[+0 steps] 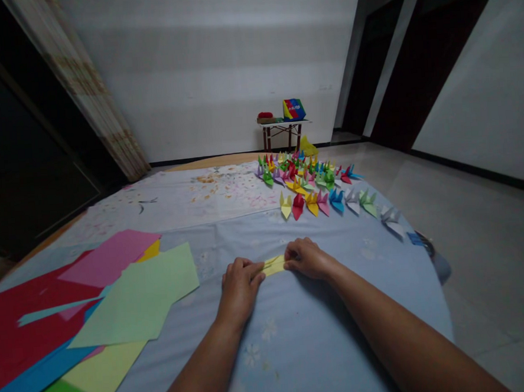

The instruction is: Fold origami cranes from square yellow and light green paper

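Observation:
A small piece of folded yellow paper [274,265] lies low over the blue cloth in the middle of the table, stretched between my two hands. My left hand [241,280] pinches its left end between thumb and fingers. At the opposite end, my right hand [305,257] has its fingers closed on the paper's right edge. Crease lines run along the strip's length. Part of each end is hidden under my fingers.
Coloured paper sheets [139,301] overlap at the left. A row of folded paper cranes [298,206] stands beyond my right hand, with a denser cluster of cranes [305,170] behind. A small table [284,124] against the wall holds a colourful box [294,109].

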The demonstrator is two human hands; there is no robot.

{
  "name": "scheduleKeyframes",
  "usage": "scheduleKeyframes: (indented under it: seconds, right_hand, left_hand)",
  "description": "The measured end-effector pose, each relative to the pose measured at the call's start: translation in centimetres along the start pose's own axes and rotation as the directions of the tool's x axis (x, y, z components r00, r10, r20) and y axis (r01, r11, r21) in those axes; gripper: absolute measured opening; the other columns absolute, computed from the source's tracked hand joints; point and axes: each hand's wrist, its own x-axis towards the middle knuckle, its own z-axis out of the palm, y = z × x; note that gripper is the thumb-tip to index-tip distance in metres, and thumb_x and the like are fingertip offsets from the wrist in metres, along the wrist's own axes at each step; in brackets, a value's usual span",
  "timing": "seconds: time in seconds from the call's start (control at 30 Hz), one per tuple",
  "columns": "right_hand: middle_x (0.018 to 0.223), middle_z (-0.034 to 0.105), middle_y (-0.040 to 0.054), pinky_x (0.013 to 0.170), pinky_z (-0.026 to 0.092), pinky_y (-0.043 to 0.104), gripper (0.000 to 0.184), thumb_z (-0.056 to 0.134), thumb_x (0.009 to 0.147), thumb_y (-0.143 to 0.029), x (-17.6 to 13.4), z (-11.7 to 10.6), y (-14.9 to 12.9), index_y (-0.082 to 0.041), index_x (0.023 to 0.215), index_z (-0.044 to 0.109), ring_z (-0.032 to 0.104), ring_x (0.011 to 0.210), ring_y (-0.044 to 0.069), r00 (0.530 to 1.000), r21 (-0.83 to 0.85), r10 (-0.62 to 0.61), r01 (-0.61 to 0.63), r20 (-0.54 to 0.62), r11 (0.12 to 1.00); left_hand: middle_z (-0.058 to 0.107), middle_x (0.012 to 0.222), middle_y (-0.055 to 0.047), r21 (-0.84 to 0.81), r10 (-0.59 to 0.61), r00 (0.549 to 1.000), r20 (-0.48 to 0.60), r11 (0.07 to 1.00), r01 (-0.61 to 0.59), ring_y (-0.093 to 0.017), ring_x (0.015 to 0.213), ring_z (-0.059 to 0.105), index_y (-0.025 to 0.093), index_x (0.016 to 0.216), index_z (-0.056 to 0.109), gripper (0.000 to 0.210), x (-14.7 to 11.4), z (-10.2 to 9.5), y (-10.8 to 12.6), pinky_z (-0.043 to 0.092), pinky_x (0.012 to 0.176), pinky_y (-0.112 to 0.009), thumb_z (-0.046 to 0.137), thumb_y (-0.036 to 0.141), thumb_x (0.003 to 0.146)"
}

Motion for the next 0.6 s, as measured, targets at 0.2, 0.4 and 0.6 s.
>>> scheduleKeyframes:
  seconds: [0.2, 0.4, 0.6]
  right_hand:
    - [0.080, 0.060, 0.0026, 0.072, 0.035, 0.030, 0.011, 0.065, 0.068, -0.027, 0.0, 0.2, 0.3, -0.022, 0.078, 0.064, 0.048, 0.082, 0.019, 0.996, 0.055, -0.068, 0.071, -0.053, 0.996]
    - [0.103, 0.058, 0.0058, 0.086, 0.032, 0.037, 0.034, 0.062, 0.073, -0.041, -0.3, 0.9, -0.2, -0.024, 0.102, 0.061, 0.043, 0.101, 0.022, 0.936, 0.081, -0.295, 0.314, -0.193, 0.946]
    - [0.104, 0.059, 0.0077, 0.083, 0.033, 0.039, 0.044, 0.064, 0.072, -0.044, -0.2, 1.6, -0.5, -0.026, 0.111, 0.057, 0.044, 0.099, 0.023, 0.918, 0.020, -0.388, 0.391, -0.087, 0.920]
  left_hand:
    - [0.058, 0.090, -0.005, 0.002, 0.021, 1.000, -0.016, 1.000, -0.021, -0.022, 0.086, 0.052, 0.027, 0.097, 0.067, 0.024, 0.0, 0.1, -0.2, 0.041, 0.078, -0.035, 0.056, 0.026, 0.076]
    - [0.058, 0.089, -0.005, 0.028, 0.049, 0.999, -0.013, 0.998, -0.048, -0.022, 0.086, 0.052, 0.028, 0.096, 0.067, 0.023, -0.1, 0.1, -0.2, 0.042, 0.077, -0.036, 0.056, 0.025, 0.076]
    - [0.058, 0.092, -0.005, -0.024, 0.088, 0.994, -0.070, 0.996, -0.090, -0.022, 0.090, 0.053, 0.026, 0.104, 0.062, 0.028, -0.3, 0.2, -0.2, 0.041, 0.082, -0.037, 0.054, 0.029, 0.078]
